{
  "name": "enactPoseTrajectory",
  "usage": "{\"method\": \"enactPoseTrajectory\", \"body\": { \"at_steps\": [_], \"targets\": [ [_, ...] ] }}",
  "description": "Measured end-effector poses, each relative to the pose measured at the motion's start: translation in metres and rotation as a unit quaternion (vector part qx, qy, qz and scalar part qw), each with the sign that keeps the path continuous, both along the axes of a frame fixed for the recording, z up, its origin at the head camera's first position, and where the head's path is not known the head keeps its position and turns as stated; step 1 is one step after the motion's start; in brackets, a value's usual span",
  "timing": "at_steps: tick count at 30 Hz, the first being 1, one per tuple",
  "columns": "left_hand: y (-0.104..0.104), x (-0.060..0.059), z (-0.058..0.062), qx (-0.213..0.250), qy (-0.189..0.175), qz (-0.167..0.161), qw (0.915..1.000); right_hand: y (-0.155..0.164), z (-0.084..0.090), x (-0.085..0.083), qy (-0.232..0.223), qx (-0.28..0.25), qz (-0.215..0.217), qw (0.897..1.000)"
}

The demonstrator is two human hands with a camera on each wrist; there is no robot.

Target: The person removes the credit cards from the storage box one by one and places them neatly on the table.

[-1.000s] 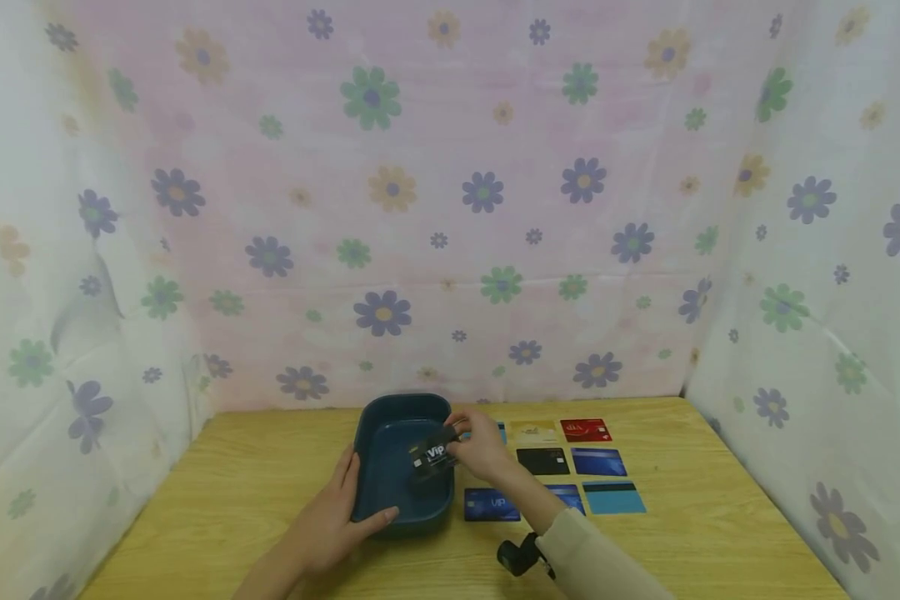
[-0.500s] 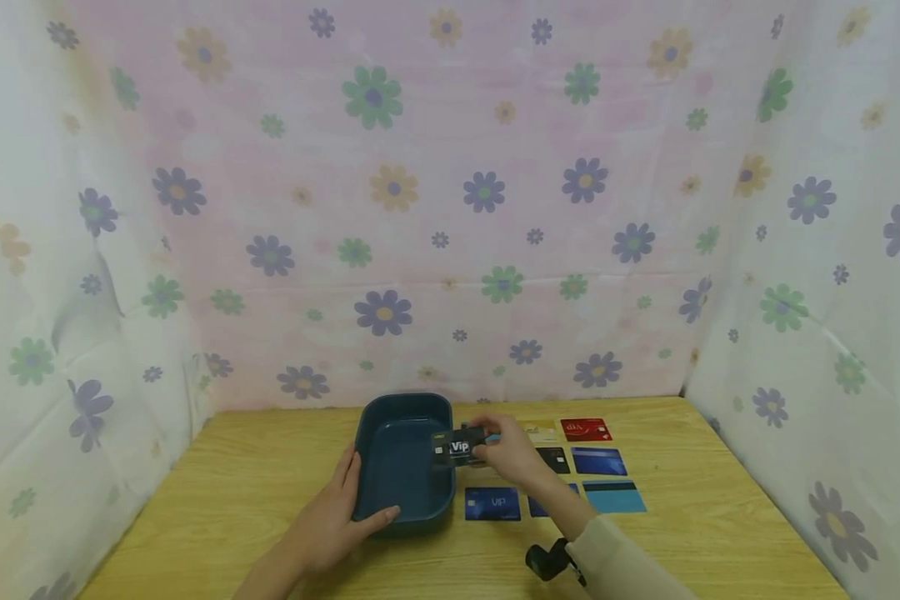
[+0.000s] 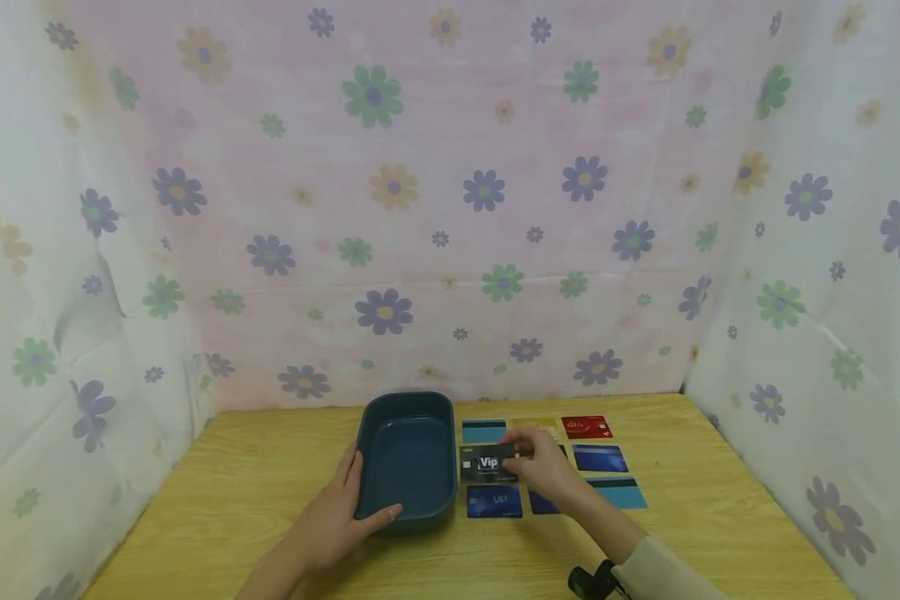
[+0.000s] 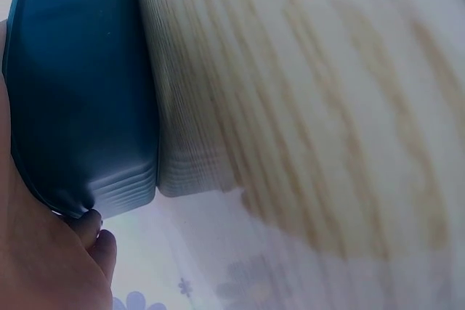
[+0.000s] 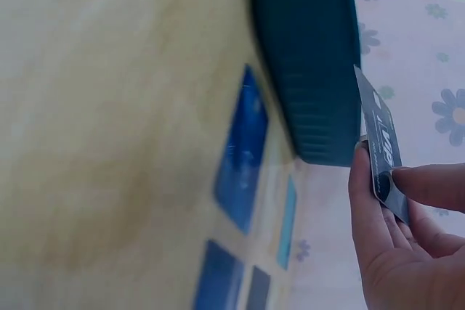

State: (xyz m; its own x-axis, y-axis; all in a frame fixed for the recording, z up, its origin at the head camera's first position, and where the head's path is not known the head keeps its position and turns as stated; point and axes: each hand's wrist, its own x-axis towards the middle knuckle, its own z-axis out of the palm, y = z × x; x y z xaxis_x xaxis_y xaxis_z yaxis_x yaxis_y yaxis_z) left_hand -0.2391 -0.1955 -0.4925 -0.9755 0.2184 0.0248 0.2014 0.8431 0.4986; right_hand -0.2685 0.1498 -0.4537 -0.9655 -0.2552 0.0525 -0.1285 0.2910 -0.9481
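Note:
A dark teal tray [image 3: 407, 414] stands on the wooden table [image 3: 232, 483], with nothing showing inside it. My left hand [image 3: 335, 521] grips its near left corner, thumb along the front wall; the left wrist view shows the tray [image 4: 80, 85] against my palm. My right hand [image 3: 547, 468] pinches a black VIP card [image 3: 487, 464] just right of the tray, held low over the row of cards. In the right wrist view the black VIP card [image 5: 383, 152] is edge-on between thumb and fingers, beside the tray [image 5: 309, 56].
Several cards lie in rows right of the tray: a teal one [image 3: 483, 432], a red one [image 3: 586, 427], a blue one [image 3: 599, 458], a blue VIP card [image 3: 494, 502] and a light blue one [image 3: 624, 495]. Floral cloth walls the table on three sides.
My right hand has carried the black VIP card rightwards, from over the tray to beside it above the card rows. The left hand and the tray have stayed put.

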Motion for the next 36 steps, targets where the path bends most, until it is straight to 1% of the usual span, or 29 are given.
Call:
{"method": "enactPoseTrajectory", "body": {
  "at_steps": [3,6,9,14,18,22,24,27,29,32,36],
  "targets": [
    [0.0,-0.001,-0.001,-0.001,0.0,0.0,1.0,0.008,-0.005,0.008,-0.031,-0.016,0.017,0.999],
    [-0.001,0.001,-0.001,-0.001,-0.004,0.0,1.0,0.013,-0.015,0.018,-0.057,-0.013,0.029,0.998],
    [-0.002,0.002,-0.002,-0.002,-0.005,-0.002,1.0,0.017,-0.024,0.028,-0.065,0.009,0.028,0.997],
    [-0.001,0.003,-0.001,-0.002,-0.007,-0.002,1.0,0.02,-0.036,0.045,-0.062,0.04,0.036,0.997],
    [-0.001,0.002,0.001,-0.004,-0.006,-0.002,1.0,0.022,-0.042,0.051,-0.049,0.078,0.052,0.994],
    [-0.001,0.0,0.002,-0.005,0.002,-0.004,1.0,0.021,-0.043,0.051,-0.006,0.135,0.065,0.989],
    [-0.001,-0.001,0.002,-0.006,0.004,-0.002,1.0,0.019,-0.043,0.051,0.019,0.162,0.076,0.984],
    [-0.001,-0.001,0.001,-0.01,0.003,-0.001,0.9999,0.018,-0.043,0.051,0.044,0.177,0.093,0.979],
    [0.0,0.0,0.0,-0.012,0.001,-0.002,0.9999,0.019,-0.044,0.052,0.055,0.183,0.096,0.977],
    [0.001,0.0,-0.002,-0.012,-0.005,-0.005,0.9999,0.02,-0.045,0.053,0.058,0.191,0.097,0.975],
    [0.0,0.001,-0.001,-0.01,-0.005,-0.004,0.9999,0.018,-0.043,0.051,0.048,0.213,0.097,0.971]
  ]
}}
